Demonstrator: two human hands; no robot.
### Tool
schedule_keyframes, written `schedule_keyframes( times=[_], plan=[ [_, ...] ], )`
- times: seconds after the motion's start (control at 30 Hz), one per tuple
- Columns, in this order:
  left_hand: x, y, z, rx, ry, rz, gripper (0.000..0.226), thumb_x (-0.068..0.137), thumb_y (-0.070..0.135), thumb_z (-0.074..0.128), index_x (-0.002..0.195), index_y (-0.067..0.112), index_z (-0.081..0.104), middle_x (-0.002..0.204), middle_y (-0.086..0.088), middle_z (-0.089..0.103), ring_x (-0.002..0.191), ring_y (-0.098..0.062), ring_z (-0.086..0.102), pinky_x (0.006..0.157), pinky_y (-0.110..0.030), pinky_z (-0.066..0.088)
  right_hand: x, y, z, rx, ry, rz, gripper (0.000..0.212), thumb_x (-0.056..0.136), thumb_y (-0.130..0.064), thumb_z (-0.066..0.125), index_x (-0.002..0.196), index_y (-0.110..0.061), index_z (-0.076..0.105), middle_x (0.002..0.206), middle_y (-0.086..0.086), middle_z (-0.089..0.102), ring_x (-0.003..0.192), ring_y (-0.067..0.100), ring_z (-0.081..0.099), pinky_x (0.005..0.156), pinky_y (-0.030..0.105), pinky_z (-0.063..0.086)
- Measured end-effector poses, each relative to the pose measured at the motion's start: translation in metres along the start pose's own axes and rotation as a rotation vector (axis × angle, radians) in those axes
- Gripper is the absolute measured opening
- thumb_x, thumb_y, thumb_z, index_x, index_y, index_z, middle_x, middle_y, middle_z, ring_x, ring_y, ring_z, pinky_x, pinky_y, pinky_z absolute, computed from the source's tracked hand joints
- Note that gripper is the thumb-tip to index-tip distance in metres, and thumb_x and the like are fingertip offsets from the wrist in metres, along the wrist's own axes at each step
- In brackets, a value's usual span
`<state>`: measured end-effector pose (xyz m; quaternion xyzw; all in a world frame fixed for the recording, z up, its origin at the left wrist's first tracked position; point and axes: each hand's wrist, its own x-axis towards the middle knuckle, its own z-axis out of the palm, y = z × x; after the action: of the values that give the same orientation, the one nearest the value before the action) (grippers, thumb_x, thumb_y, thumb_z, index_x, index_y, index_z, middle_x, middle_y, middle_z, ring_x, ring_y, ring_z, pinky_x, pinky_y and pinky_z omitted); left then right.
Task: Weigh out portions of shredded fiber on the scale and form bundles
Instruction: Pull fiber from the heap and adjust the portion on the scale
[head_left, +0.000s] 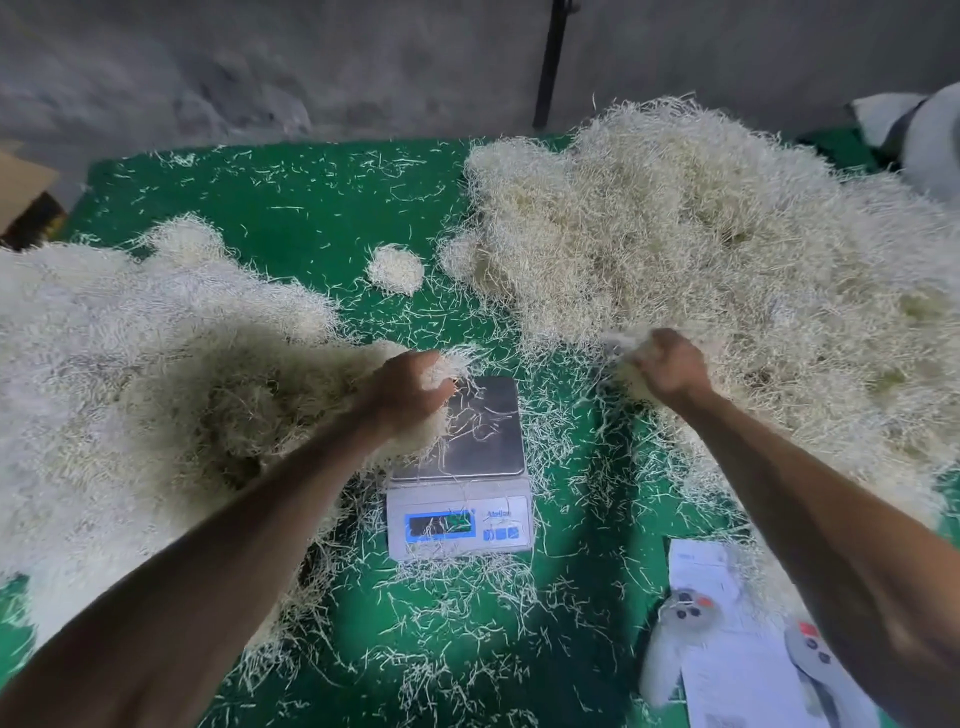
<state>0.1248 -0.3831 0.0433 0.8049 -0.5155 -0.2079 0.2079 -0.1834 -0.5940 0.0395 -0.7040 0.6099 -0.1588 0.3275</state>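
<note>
The left hand (410, 392) grips a fiber clump at the scale's (460, 470) ten o'clock edge, probably to carry a portion off it. The right hand (667, 366), at two o'clock, is curled round strands pulled from the right heap (727, 244). Both forearms are extended, knuckles up.

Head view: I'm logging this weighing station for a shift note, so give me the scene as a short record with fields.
surface: green mat, littered with loose strands
scale: digital scale at centre; a few stray strands on its pan, no portion on it
display: lit, digits unreadable
left hand: left hand grips a clump of fiber at the pan's left edge
right hand: right hand grips a tuft from the right pile
left pile: left pile, large
small bundle: small bundle beyond the scale
near right: papers
</note>
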Motion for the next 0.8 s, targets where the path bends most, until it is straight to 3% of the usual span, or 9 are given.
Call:
schedule_keyframes(
  times=[0.07,0.13,0.23,0.33,0.4,0.47,0.57,0.67,0.8],
  plan=[
    [-0.001,0.011,0.005,-0.017,0.011,0.031,0.070,0.094,0.044,0.064,0.149,0.005,0.043,0.148,-0.021,0.050,0.127,-0.028,0.057,0.101,-0.029,0.040,-0.014,-0.015,0.005,-0.257,-0.087,-0.179,0.047,0.101,-0.030,0.063,0.142,-0.010,0.051,0.129,0.008,0.058,0.100,0.030,0.069,0.080,0.042,0.063],
    [-0.006,0.023,0.008,-0.009,0.024,0.039,0.070,0.093,0.041,0.068,0.148,0.004,0.044,0.147,-0.022,0.050,0.120,-0.025,0.059,0.098,-0.026,0.042,-0.029,-0.035,0.014,-0.642,0.039,-0.386,0.047,0.098,-0.037,0.064,0.139,-0.015,0.056,0.137,0.010,0.053,0.118,0.029,0.059,0.099,0.048,0.054],
    [-0.014,0.031,0.012,-0.019,0.020,0.092,0.069,0.091,0.036,0.073,0.147,0.005,0.046,0.144,-0.019,0.053,0.120,-0.022,0.058,0.103,-0.023,0.038,-0.058,-0.069,0.038,-0.541,-0.054,-0.654,0.041,0.101,-0.041,0.055,0.136,-0.022,0.059,0.128,0.005,0.058,0.114,0.023,0.059,0.099,0.044,0.054],
    [-0.021,0.036,0.011,-0.021,0.008,0.123,0.056,0.089,0.034,0.074,0.137,0.018,0.051,0.125,-0.006,0.064,0.097,-0.012,0.064,0.086,-0.029,0.058,-0.089,-0.097,0.066,-0.013,-0.485,-0.465,0.032,0.102,-0.040,0.056,0.124,-0.017,0.058,0.105,0.000,0.064,0.082,0.013,0.064,0.073,0.030,0.059],
    [-0.028,0.038,0.007,-0.056,0.002,0.105,0.052,0.088,0.035,0.074,0.132,0.024,0.048,0.113,0.001,0.065,0.091,-0.015,0.068,0.077,-0.041,0.062,-0.096,-0.100,0.077,0.172,-0.487,-0.355,0.016,0.103,-0.029,0.058,0.099,-0.014,0.061,0.087,0.005,0.065,0.065,0.009,0.061,0.060,0.029,0.056],
    [-0.032,0.037,0.004,-0.091,-0.001,0.080,0.060,0.090,0.039,0.071,0.140,0.020,0.045,0.124,-0.005,0.065,0.103,-0.021,0.069,0.087,-0.047,0.061,-0.091,-0.099,0.080,0.334,-0.429,-0.194,0.017,0.103,-0.020,0.059,0.090,-0.011,0.065,0.080,0.010,0.067,0.056,0.009,0.060,0.052,0.027,0.052],
    [-0.036,0.033,0.004,-0.101,-0.030,0.070,0.072,0.092,0.041,0.069,0.151,0.013,0.039,0.144,-0.015,0.056,0.110,-0.019,0.063,0.102,-0.037,0.052,-0.069,-0.095,0.076,0.535,-0.317,0.086,0.015,0.103,-0.013,0.059,0.097,-0.002,0.067,0.092,0.018,0.072,0.065,0.018,0.062,0.064,0.035,0.060],
    [-0.040,0.025,0.003,-0.097,-0.045,0.083,0.073,0.091,0.037,0.071,0.151,0.009,0.040,0.152,-0.016,0.048,0.132,-0.023,0.054,0.108,-0.028,0.038,-0.038,-0.081,0.056,0.636,-0.174,0.309,0.017,0.105,-0.009,0.054,0.111,0.003,0.064,0.093,0.013,0.069,0.064,0.015,0.060,0.057,0.026,0.056],
    [-0.042,0.007,0.001,-0.101,0.006,-0.009,0.072,0.092,0.043,0.064,0.152,0.011,0.038,0.153,-0.014,0.047,0.136,-0.028,0.050,0.111,-0.038,0.040,0.000,-0.051,0.020,0.731,-0.029,0.299,0.033,0.099,0.001,0.054,0.131,0.009,0.059,0.128,0.024,0.065,0.113,0.030,0.068,0.102,0.045,0.055]
  ],
)
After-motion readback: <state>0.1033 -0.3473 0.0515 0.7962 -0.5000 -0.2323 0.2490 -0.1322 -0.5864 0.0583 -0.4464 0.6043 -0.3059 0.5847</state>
